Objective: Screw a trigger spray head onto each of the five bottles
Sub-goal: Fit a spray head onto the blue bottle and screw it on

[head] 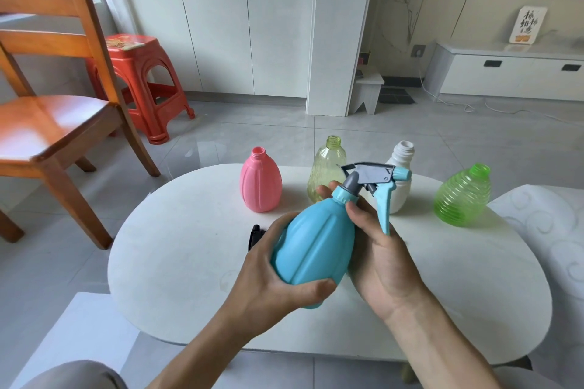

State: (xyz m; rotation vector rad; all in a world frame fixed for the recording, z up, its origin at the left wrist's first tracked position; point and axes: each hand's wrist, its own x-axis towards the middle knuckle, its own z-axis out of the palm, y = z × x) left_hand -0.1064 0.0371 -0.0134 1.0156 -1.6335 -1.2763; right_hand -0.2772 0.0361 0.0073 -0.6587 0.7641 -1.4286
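I hold a blue bottle point(316, 246) tilted above the white oval table point(177, 246). My left hand point(271, 281) grips its body from below. My right hand point(376, 256) pinches the blue collar at the neck, where a grey and blue trigger spray head point(376, 180) sits. Behind stand a pink bottle point(260, 181), a pale yellow bottle point(327, 167), a white bottle point(399, 183) and a ribbed green bottle point(463, 196), all with open necks. A black part point(255, 235), mostly hidden by my left hand, lies on the table.
A wooden chair point(47, 110) stands at the left with a red plastic stool point(142, 82) behind it. White cushioned seats point(550, 230) flank the table. Cabinets line the far wall.
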